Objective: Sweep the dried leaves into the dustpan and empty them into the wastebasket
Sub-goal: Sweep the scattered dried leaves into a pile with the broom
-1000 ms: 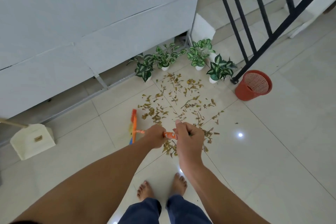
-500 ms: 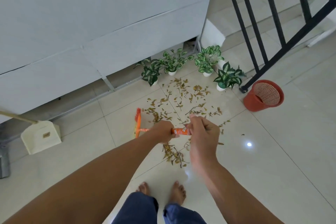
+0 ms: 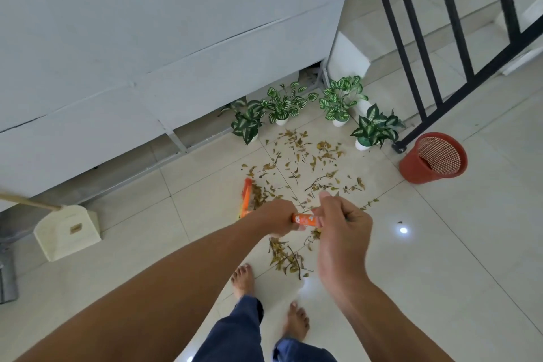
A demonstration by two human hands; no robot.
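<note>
The left hand [image 3: 276, 219] and the right hand [image 3: 340, 223] both grasp the orange broom handle [image 3: 305, 219], fingers curled round it. Within the last second the broom head [image 3: 246, 197] has come across from bare tile to touch the left edge of the dried leaves [image 3: 305, 161], which lie scattered on the floor [image 3: 440, 258] between the potted plants [image 3: 376, 126] and the person's feet. The sweep seems only just begun: the dustpan [image 3: 67, 232] stands well off to the left by the wall, and the wastebasket [image 3: 435, 159] sits to the right.
</note>
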